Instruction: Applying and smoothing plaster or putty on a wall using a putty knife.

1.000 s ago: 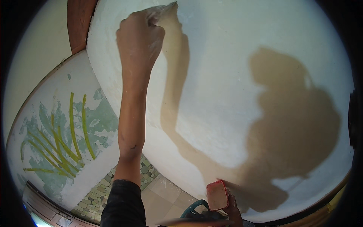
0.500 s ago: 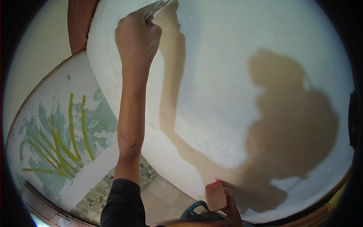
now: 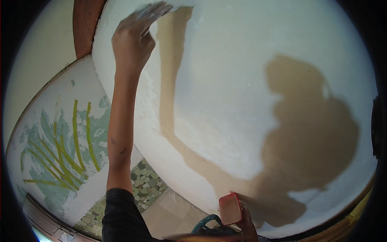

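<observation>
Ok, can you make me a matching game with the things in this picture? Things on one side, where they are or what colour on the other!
Things:
1. left hand
2. right hand
3. painted grass stripes
4. shadow of the person

Places or colours:
A. yellow-green, on the side wall at the left
B. low down, holding a small reddish pad
C. high up, pressing a flat tool on the white wall
D. dark patch on the white wall, at the right

Pairs: 1-C, 2-B, 3-A, 4-D
</observation>
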Available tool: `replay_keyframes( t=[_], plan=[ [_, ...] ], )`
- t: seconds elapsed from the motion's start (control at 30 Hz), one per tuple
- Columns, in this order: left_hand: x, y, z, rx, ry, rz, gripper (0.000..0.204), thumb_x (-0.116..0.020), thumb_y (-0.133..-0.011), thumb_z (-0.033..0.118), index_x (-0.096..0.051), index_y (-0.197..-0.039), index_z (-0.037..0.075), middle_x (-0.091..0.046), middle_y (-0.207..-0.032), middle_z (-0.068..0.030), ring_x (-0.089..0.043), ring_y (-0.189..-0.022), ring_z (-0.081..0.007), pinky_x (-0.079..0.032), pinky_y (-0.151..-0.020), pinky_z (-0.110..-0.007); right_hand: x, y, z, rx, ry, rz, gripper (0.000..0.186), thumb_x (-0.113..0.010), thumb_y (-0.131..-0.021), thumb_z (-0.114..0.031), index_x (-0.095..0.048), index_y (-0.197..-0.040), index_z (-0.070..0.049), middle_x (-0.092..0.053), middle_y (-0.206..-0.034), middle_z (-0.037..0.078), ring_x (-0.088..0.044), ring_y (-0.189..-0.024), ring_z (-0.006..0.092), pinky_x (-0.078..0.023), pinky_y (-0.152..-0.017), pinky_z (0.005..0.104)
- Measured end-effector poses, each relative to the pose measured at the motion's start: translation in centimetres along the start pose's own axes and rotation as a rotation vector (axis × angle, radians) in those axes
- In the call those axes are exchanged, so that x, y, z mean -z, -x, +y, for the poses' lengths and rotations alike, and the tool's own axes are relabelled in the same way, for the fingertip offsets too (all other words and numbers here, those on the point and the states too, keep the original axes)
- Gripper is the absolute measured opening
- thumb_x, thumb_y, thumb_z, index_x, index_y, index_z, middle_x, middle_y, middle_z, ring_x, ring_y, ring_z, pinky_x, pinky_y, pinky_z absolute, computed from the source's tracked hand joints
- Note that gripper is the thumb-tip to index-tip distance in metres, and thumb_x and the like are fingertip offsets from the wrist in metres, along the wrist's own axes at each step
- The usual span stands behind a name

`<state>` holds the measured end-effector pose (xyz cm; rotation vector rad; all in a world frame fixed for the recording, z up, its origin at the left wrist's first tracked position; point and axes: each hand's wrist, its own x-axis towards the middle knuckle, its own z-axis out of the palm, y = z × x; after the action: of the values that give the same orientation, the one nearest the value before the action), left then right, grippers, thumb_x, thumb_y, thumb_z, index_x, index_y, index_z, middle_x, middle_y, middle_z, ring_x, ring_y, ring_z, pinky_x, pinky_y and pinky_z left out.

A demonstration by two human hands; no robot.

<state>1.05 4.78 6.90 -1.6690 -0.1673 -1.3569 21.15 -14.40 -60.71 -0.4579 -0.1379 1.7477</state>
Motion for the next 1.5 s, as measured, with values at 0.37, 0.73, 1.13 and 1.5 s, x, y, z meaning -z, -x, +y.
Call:
replay_keyframes(
  t=[0.37,0.73,1.13,1.5],
  plan=[
    [-0.6,3.1,-1.6,-0.276,0.142,-0.167,0.072,-0.058,-0.061,-0.015,-0.076,-0.122,0.02,-0.072,-0.128,0.0015,-0.068,-0.117,-0.0215,-0.055,-0.101,-0.039,-2.7,1.6,0.1,0.097,0.029,-0.059,0.05,-0.046,-0.105,-0.043,-0.053,-0.143,-0.011,-0.063,-0.135,0.01,-0.066,-0.117,0.0285,-0.056,-0.098,0.0526],
    [-3.8,5.1,3.7,0.043,0.059,0.024,0.082,-0.064,-0.062,-0.012,-0.065,-0.138,0.018,-0.065,-0.138,-0.0087,-0.062,-0.122,-0.0347,-0.049,-0.107,-0.045,-2.0,1.4,0.2,0.089,0.075,0.007,0.049,-0.047,-0.105,-0.043,-0.055,-0.141,-0.011,-0.065,-0.132,0.009,-0.066,-0.118,0.0258,-0.055,-0.1,0.0483],
    [-3.8,6.6,9.8,0.21,-0.097,-0.064,0.077,-0.058,-0.069,-0.017,-0.066,-0.138,0.014,-0.065,-0.14,-0.0084,-0.06,-0.13,-0.0292,-0.046,-0.108,-0.041,-7.2,3.4,-0.3,0.218,0.128,-0.041,0.064,-0.082,-0.08,-0.005,-0.054,-0.137,-0.006,-0.066,-0.126,0.009,-0.065,-0.113,0.0196,-0.057,-0.095,0.0381],
    [-0.6,2.3,7.1,0.344,0.094,-0.077,0.067,-0.046,-0.073,-0.019,-0.072,-0.127,0.011,-0.072,-0.124,-0.0132,-0.071,-0.113,-0.0284,-0.056,-0.098,-0.035,-4.5,2.3,1.0,0.194,0.041,0.018,0.046,-0.04,-0.107,-0.041,-0.059,-0.136,-0.011,-0.069,-0.126,0.009,-0.07,-0.112,0.0275,-0.058,-0.094,0.0493]
  ],
)
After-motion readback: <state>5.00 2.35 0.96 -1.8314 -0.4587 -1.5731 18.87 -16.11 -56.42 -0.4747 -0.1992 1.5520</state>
